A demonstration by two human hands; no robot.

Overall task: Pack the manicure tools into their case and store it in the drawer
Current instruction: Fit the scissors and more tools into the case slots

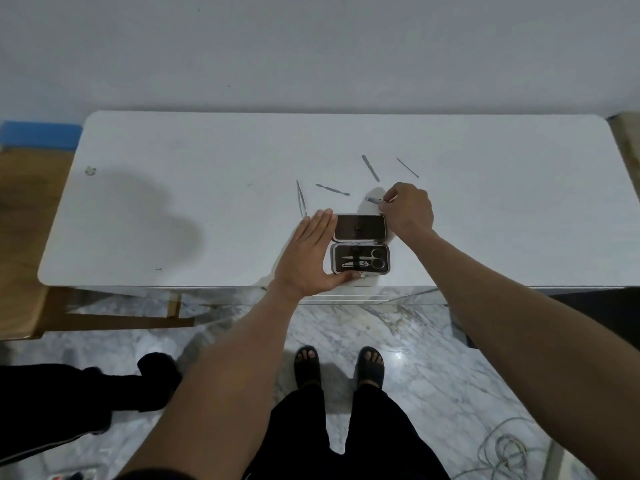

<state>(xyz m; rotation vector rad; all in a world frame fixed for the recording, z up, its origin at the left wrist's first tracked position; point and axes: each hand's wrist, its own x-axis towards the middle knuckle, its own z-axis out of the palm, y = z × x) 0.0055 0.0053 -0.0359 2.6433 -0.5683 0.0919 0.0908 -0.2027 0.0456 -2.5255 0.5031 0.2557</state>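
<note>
**Count of things on and around the table**

One table fills the middle of the frame. One open case lies at its lower centre, with two halves. Inside the lower half: one pair of scissors and one clipper; a further small piece there is too small to tell. Loose tools on the table: four, namely one pair of tweezers left of centre, one spatula, one file and one thin pick toward upper right. A fifth tool is pinched in the right hand. Two hands show, the left hand at centre. Two sandalled feet stand at the bottom.
</note>
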